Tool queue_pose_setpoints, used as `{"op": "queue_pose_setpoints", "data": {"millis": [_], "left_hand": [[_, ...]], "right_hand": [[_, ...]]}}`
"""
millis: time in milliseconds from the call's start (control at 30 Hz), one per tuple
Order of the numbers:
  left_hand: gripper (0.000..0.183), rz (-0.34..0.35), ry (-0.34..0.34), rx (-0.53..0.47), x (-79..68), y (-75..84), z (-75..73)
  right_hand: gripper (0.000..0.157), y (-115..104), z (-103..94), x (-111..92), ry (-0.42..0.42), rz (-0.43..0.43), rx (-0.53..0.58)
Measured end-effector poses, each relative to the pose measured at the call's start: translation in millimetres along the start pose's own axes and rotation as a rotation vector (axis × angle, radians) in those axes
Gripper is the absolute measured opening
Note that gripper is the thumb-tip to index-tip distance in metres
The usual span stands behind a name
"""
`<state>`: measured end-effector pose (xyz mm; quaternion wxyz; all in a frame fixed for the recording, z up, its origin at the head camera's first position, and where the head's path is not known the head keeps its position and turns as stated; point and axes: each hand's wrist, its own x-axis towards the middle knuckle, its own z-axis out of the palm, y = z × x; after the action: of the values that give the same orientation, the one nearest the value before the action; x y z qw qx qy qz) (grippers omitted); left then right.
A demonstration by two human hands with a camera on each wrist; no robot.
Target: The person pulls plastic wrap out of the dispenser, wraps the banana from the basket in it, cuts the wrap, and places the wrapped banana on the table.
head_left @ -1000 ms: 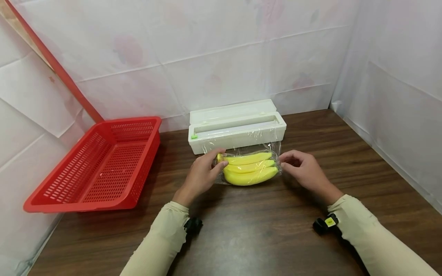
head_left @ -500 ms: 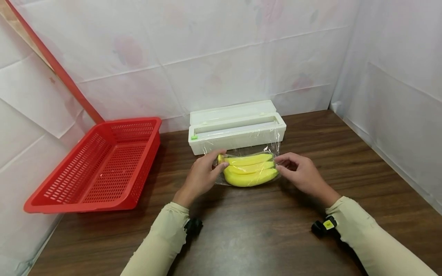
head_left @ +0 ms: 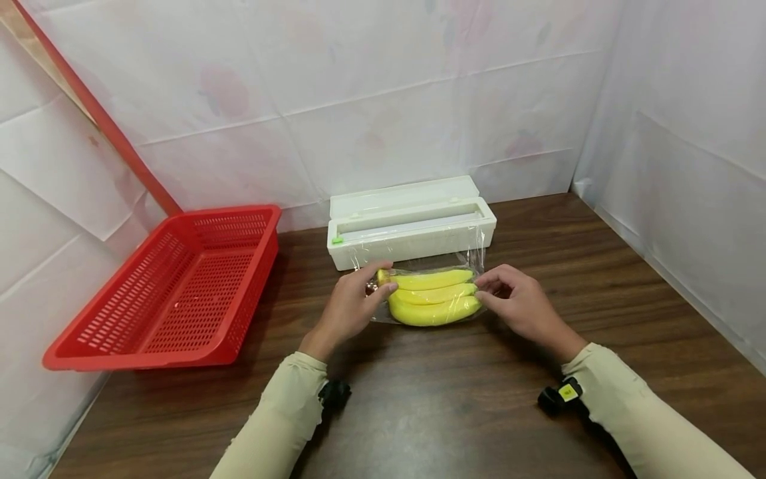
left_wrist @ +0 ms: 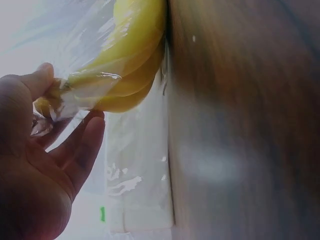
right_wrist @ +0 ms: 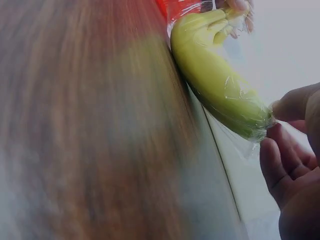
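Both hands are closed on the bunch: the left hand (head_left: 348, 299) pinches the stem end of the bananas (head_left: 431, 296), thumb on the near side, while the right hand (head_left: 519, 296) pinches clear film (head_left: 475, 256) at the tips. The bananas lie between the hands, just near of the white box (head_left: 347, 256); whether they bear fully on the table (head_left: 419, 406) or sit slightly raised is hard to tell. Film seems to run from the bunch up over the box's near wall, so a sharp pull towards the near side could drag the box along or tear the sheet unevenly. Should the right fingers slacken, the thin film may spring back and cling to itself or to the skin; should the left pinch loosen, the loose fold at the stems could come undone. Far of the bunch there is little room: the box stands close, its raised lid (head_left: 402, 196) near the cloth wall (head_left: 371, 100). To the left, a strip of wood separates the left hand from the red basket's rim (head_left: 149, 362), which an outward elbow might catch. Bare wood stretches near and right, the easier directions for turning or shifting the bunch.
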<state>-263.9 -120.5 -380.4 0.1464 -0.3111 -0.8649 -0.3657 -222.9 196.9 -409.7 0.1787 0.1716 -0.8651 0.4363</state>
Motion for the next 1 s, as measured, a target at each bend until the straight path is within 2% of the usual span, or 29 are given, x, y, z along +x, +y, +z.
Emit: {"op": "queue_pose_setpoints", "data": {"millis": [100,200,400,533,767,867,1000], "left_hand": [[0.037,-0.018,-0.006,-0.040,0.3,-2.0,0.3],[0.038,-0.043,-0.019,-0.067,0.1,-3.2,0.2],[0.051,-0.098,-0.085,-0.120,-0.3,-4.5,0.2],[0.057,-0.087,-0.114,-0.113,-1.3,-4.9,0.9],[0.054,-0.080,-0.098,-0.118,-2.6,-5.6,1.1],[0.049,-0.102,-0.098,-0.139,-2.6,-5.1,0.2],[0.040,-0.125,-0.099,-0.168,-1.7,-5.0,0.1]], "right_hand": [[0.013,1.2,0.7,0.9,-0.014,0.038,-0.015],[0.016,1.7,0.0,1.6,-0.068,0.115,0.011],[0.020,0.9,-2.7,1.8,-0.149,0.209,0.084],[0.018,2.4,-1.7,1.8,-0.164,0.209,0.104],[0.017,2.9,-0.9,1.6,-0.180,0.204,0.113],[0.018,1.9,-2.3,1.2,-0.166,0.200,0.119],[0.018,0.8,-5.1,1.2,-0.093,0.187,0.106]]}}
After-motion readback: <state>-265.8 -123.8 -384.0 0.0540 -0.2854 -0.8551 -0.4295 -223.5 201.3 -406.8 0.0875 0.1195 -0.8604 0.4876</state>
